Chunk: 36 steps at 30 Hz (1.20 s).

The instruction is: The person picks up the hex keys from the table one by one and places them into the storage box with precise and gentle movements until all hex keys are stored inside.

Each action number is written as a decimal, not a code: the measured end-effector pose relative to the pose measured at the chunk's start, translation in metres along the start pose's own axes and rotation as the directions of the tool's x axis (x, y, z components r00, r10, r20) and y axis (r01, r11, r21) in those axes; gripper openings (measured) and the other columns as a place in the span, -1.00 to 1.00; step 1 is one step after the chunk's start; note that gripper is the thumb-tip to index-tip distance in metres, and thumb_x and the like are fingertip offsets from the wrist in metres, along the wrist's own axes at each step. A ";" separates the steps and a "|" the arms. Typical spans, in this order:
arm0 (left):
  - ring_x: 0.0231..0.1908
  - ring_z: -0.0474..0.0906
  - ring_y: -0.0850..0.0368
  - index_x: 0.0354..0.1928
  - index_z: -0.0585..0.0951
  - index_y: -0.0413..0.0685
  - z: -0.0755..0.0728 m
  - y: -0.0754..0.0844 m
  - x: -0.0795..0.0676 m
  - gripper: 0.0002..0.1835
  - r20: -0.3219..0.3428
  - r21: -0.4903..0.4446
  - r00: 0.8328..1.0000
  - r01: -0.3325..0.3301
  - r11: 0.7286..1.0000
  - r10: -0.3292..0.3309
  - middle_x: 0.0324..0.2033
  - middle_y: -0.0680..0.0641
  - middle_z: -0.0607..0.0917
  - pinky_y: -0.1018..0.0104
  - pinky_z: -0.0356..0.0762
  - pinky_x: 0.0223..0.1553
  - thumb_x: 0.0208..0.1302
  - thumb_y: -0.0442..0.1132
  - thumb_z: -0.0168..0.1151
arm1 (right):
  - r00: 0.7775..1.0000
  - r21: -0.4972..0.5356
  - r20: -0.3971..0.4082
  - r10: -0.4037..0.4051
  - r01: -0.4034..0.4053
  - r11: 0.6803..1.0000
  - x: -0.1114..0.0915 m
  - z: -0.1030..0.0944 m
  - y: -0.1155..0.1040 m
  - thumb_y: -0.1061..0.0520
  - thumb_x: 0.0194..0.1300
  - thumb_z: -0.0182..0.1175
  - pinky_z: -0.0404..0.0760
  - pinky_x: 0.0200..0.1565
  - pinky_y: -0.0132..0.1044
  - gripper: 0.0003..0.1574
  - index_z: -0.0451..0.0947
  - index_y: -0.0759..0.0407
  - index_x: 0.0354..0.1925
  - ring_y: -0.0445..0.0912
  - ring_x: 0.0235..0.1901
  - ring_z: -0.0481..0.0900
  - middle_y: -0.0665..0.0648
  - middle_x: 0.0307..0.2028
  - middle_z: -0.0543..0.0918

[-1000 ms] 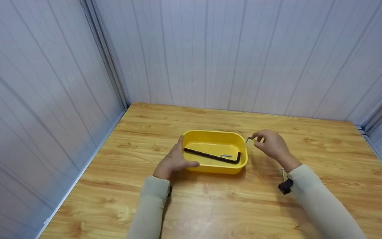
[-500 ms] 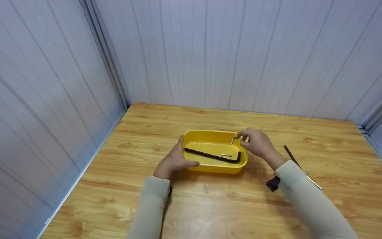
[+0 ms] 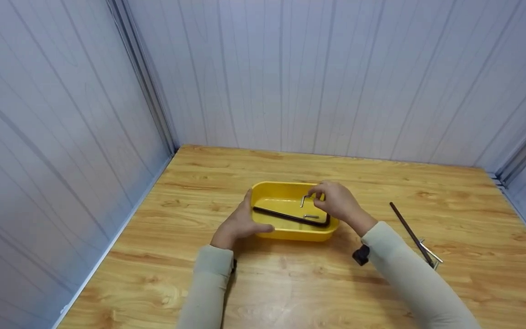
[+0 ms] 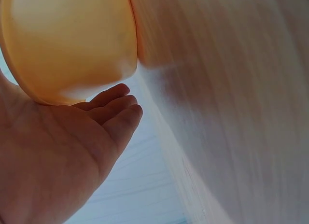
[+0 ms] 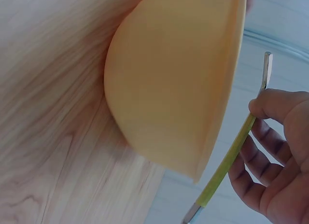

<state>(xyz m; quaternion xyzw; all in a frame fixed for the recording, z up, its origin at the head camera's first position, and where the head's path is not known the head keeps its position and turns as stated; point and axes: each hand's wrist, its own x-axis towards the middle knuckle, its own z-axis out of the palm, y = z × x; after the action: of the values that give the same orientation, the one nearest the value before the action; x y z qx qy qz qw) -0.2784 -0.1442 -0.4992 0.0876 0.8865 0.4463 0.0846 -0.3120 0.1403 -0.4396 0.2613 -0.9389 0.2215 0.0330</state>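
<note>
A yellow plastic tray (image 3: 286, 235) stands on the wooden table. My left hand (image 3: 241, 220) rests against its left end, fingers along the outer wall and thumb stretched over the near rim. In the left wrist view the left palm (image 4: 53, 151) touches the tray wall (image 4: 72, 45), with the fingers loosely extended. Over the tray's right half, my right hand (image 3: 339, 201) pinches a small silver hex key (image 3: 302, 201) between thumb and finger. A yellow sleeve around that hex key (image 5: 229, 159) shows in the right wrist view. Inside the tray lie a large black hex key (image 3: 286, 216) and a small silver hex key (image 3: 311, 216).
To the right of the tray, a long black hex key (image 3: 409, 230) lies on the table (image 3: 290, 283) across a thin silver piece (image 3: 433, 252), partly overlapping it. Pale panelled walls (image 3: 254, 77) close off the back and both sides.
My right hand has moved left from beside the tray to over its interior, carrying the pinched hex key. Its forearm uncovers the pieces on the right. My left hand stays put.
</note>
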 end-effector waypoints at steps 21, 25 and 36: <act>0.36 0.21 -0.08 0.53 -0.28 0.01 0.002 -0.002 0.002 0.45 -0.012 -0.075 0.998 -0.068 0.995 0.067 0.43 -0.19 0.18 -0.01 0.13 0.39 -0.25 0.06 0.60 | 0.993 -0.039 -0.014 -0.117 0.116 0.992 0.016 0.024 -0.031 0.22 0.22 0.21 0.60 -0.35 -0.21 -0.77 0.70 0.03 -0.16 -0.05 -0.37 0.61 0.08 -0.31 0.60; 0.39 0.17 -0.05 0.53 -0.30 0.04 0.001 -0.001 0.001 0.45 -0.010 -0.062 0.999 -0.036 0.997 0.036 0.47 -0.18 0.12 0.01 0.10 0.40 -0.22 0.05 0.59 | 0.991 -0.043 -0.001 -0.134 0.134 0.990 0.017 0.030 -0.032 0.23 0.21 0.22 0.60 -0.31 -0.20 -0.76 0.70 0.03 -0.16 -0.08 -0.35 0.60 0.07 -0.30 0.61; 0.43 0.10 -0.07 0.53 -0.33 0.05 0.002 0.000 0.001 0.46 -0.006 -0.027 1.000 0.020 0.999 -0.020 0.49 -0.20 0.03 -0.02 0.10 0.41 -0.22 0.11 0.57 | 0.990 -0.039 0.029 -0.140 0.141 0.989 0.018 0.050 -0.021 0.25 0.19 0.25 0.56 -0.27 -0.16 -0.78 0.71 0.02 -0.20 -0.07 -0.35 0.57 0.06 -0.34 0.65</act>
<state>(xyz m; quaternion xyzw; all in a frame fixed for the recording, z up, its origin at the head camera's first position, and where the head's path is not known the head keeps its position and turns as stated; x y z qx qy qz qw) -0.2787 -0.1425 -0.5004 0.0763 0.8814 0.4578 0.0877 -0.3144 0.0941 -0.4725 0.3291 -0.9228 0.1959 0.0416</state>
